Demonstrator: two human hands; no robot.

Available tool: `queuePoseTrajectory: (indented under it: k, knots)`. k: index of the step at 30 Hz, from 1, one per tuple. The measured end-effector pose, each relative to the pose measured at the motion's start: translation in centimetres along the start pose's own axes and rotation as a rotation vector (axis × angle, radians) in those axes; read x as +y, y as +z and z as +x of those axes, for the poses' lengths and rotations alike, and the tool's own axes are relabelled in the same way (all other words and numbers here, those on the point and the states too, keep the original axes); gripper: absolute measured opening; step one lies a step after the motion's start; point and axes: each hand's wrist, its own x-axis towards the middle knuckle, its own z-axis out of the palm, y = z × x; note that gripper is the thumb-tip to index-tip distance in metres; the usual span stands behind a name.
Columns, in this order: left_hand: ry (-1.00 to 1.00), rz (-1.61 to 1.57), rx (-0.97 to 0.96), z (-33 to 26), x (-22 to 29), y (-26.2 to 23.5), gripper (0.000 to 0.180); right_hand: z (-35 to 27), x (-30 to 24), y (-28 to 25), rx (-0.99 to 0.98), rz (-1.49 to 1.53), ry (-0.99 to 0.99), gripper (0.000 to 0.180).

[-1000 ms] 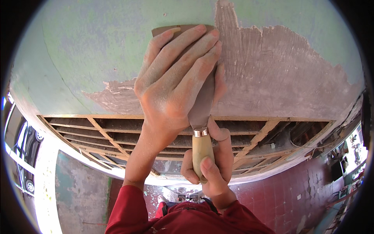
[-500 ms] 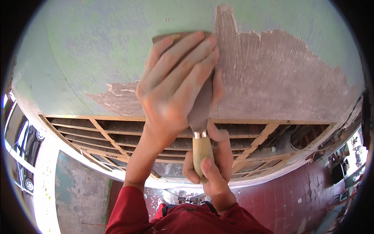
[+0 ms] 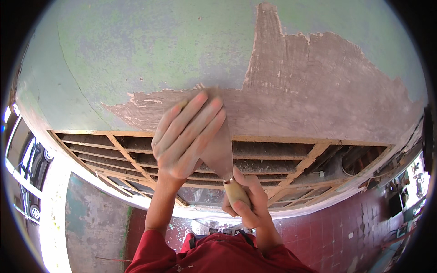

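Observation:
A pale green painted wall (image 3: 150, 50) fills the upper view, with a large brown scraped patch (image 3: 309, 86) where the paint is gone. My right hand (image 3: 248, 204) grips the wooden handle of a wide metal scraper (image 3: 221, 152). The blade points up at the wall's lower edge. My left hand (image 3: 186, 136) lies flat on the blade with its fingers spread, pressing it against the wall. Both forearms come up from below, and red sleeves show at the bottom.
Below the wall runs a bare wooden ceiling frame (image 3: 291, 157) with open gaps between its slats. A red tiled floor (image 3: 346, 232) lies at lower right. A bright opening (image 3: 20, 150) with parked cars outside shows at far left.
Both hands and the scraper have dragged down the wall from its upper part to near its lower edge. The strip of paint beneath the blade is gone, widening the brown patch to the left.

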Motion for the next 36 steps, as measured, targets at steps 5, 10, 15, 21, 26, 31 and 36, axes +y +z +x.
queuePoseTrajectory:
  k: [5,10,15,21,26,31,36]
  knots:
    - [-0.273,0.198,-0.039,-5.6,-0.7,-0.6,0.030,-4.4,-0.4,-1.3,0.172,0.026,0.062,0.067]
    - [-0.226,-0.146,0.003,-6.0,2.3,-1.0,0.014,-4.3,-0.9,-0.6,0.281,0.014,-0.010,0.070]
    - [-0.809,-1.052,-0.357,-2.7,4.5,1.2,0.030,-2.1,-0.9,1.3,0.344,0.040,0.014,0.071]
    - [-1.043,-1.508,-0.262,-0.4,5.6,3.5,0.049,-1.2,-0.5,2.9,0.394,0.102,0.046,0.071]
    - [-1.056,-1.496,-0.228,0.3,6.0,3.3,0.051,-0.7,-0.4,3.9,0.375,0.175,-0.015,0.066]
    - [-1.049,-1.453,-0.225,0.8,5.8,3.4,0.050,-0.3,0.5,3.4,0.218,0.023,-0.164,0.037]
    - [-1.018,-1.410,-0.228,1.0,5.8,3.4,0.059,0.1,-0.2,4.3,0.318,-0.003,-0.167,0.022]
